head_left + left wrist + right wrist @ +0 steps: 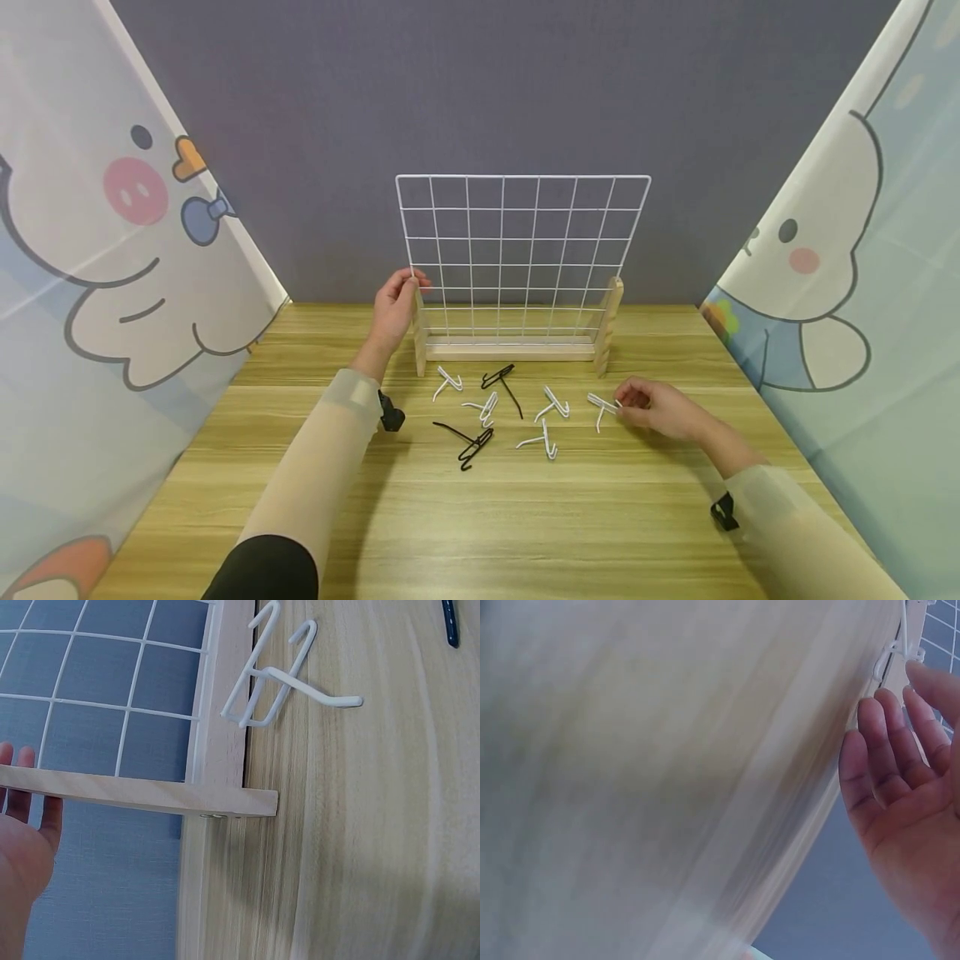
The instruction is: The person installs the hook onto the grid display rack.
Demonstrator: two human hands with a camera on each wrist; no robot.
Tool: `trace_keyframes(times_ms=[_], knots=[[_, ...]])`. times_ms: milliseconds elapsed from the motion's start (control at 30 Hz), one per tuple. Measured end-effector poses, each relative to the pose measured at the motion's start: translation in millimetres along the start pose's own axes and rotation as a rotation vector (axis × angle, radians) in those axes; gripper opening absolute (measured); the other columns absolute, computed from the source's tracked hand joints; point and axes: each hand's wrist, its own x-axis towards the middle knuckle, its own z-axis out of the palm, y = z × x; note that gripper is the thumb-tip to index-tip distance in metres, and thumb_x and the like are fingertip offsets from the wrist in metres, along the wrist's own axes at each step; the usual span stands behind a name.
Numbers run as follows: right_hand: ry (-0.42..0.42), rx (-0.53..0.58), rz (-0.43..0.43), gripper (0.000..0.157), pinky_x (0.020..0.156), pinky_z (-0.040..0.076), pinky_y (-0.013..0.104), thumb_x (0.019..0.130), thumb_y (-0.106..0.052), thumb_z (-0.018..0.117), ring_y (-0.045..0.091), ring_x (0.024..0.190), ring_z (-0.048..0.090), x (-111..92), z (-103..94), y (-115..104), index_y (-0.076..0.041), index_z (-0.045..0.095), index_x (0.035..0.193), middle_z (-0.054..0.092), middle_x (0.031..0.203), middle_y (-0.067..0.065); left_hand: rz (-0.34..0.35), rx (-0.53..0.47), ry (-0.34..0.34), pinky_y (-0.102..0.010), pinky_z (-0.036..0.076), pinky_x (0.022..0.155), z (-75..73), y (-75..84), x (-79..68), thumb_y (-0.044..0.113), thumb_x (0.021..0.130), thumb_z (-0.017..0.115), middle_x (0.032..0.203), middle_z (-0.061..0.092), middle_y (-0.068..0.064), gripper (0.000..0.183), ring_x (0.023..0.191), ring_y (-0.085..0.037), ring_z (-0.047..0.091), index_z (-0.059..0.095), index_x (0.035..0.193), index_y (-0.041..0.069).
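Observation:
A white wire grid panel (522, 177) stands upright in a wooden stand (510, 353) at the back of the table. My left hand (393, 310) grips the upper part of the stand's left post (420, 337), its fingers reaching past the wood beside the grid, as the left wrist view also shows. At the right, my right hand (663, 408) pinches the end of a white wire hook (602, 403) between thumb and fingers, close to the tabletop. In the right wrist view the other fingers (900, 750) are loosely bent.
Several white hooks (553, 402) and two black hooks (476, 448) lie scattered on the wooden table (585, 517) before the stand. One white hook (259, 682) lies near the left post's foot. A grey wall (517, 92) is behind; printed cloth panels (817, 350) flank the table.

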Motion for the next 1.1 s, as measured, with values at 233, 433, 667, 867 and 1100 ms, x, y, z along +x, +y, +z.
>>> trace_keyframes(times_ms=[233, 433, 667, 867, 1100], knots=[[0.006, -0.02, -0.007, 0.019, 0.076, 0.054, 0.025, 0.105, -0.014, 0.073, 0.011, 0.091, 0.062, 4, -2.7, 3, -0.004, 0.071, 0.121, 0.071, 0.104, 0.005, 0.01, -0.018, 0.004, -0.039, 0.052, 0.105, 0.6, 0.7, -0.6, 0.01, 0.115, 0.05, 0.108, 0.076, -0.007, 0.029, 0.115, -0.041, 0.07, 0.064, 0.126, -0.014], [0.023, -0.089, -0.031, 0.017, 0.079, 0.053, 0.026, 0.108, -0.011, 0.07, 0.01, 0.092, 0.062, 6, -2.9, 2, -0.008, 0.073, 0.123, 0.072, 0.107, 0.004, 0.014, -0.025, 0.008, -0.048, 0.051, 0.112, 1.1, -0.1, 0.2, 0.01, 0.115, 0.05, 0.114, 0.074, -0.021, 0.03, 0.111, -0.03, 0.074, 0.063, 0.126, -0.015], [0.035, -0.048, -0.005, 0.022, 0.068, 0.053, 0.026, 0.106, -0.009, 0.07, 0.01, 0.086, 0.063, 4, -3.4, 2, -0.001, 0.07, 0.126, 0.073, 0.109, 0.011, 0.001, -0.014, 0.012, -0.032, 0.053, 0.099, 2.0, 1.2, 0.1, 0.009, 0.114, 0.05, 0.121, 0.07, -0.033, 0.031, 0.112, -0.034, 0.072, 0.062, 0.127, -0.016], [0.035, 0.026, 0.047, 0.018, 0.063, 0.054, 0.026, 0.104, -0.011, 0.074, 0.01, 0.078, 0.061, -5, -5.1, 2, -0.001, 0.067, 0.118, 0.071, 0.104, 0.011, 0.006, -0.013, 0.026, -0.028, 0.053, 0.094, 3.3, 2.7, -0.6, 0.008, 0.113, 0.051, 0.12, 0.072, -0.032, 0.03, 0.113, -0.036, 0.071, 0.063, 0.126, -0.016], [-0.029, 0.143, 0.08, 0.02, 0.063, 0.054, 0.026, 0.106, -0.013, 0.072, 0.012, 0.079, 0.062, -14, 1.0, -4, 0.001, 0.07, 0.12, 0.07, 0.101, 0.01, 0.005, -0.016, 0.023, -0.037, 0.055, 0.103, 2.6, 1.4, -0.6, 0.007, 0.112, 0.051, 0.109, 0.076, -0.012, 0.027, 0.113, -0.04, 0.072, 0.065, 0.124, -0.014]])
